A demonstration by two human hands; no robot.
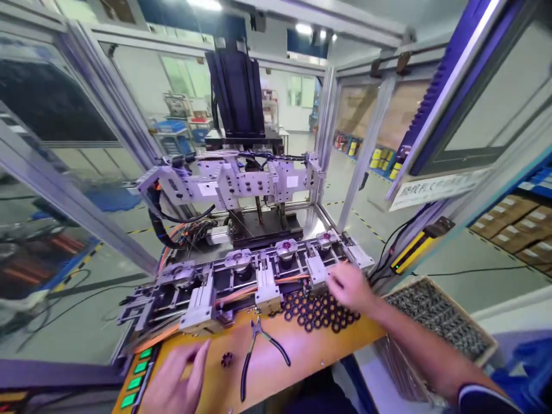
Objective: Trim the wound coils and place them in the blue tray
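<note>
My left hand point(176, 376) hovers over the orange work surface point(297, 362) at the lower left, its thumb and fingers apart with nothing visible between them. Just right of it lies a single dark slotted ring point(226, 360). Pliers point(257, 333) with black handles rest spread open beside that ring. My right hand point(351, 286) is at the right end of the machine's row of metal fixtures point(287, 248), above the cluster of dark rings point(317, 313). Its fingers are curled and slightly blurred; what they hold, if anything, is hidden.
Green buttons point(137, 376) line the surface's left edge. Behind the fixtures stands a metal gantry point(248, 181) with cables. Aluminium posts frame both sides. To the right are a yellow sensor bar point(414, 253) and a box of dark parts point(440, 316).
</note>
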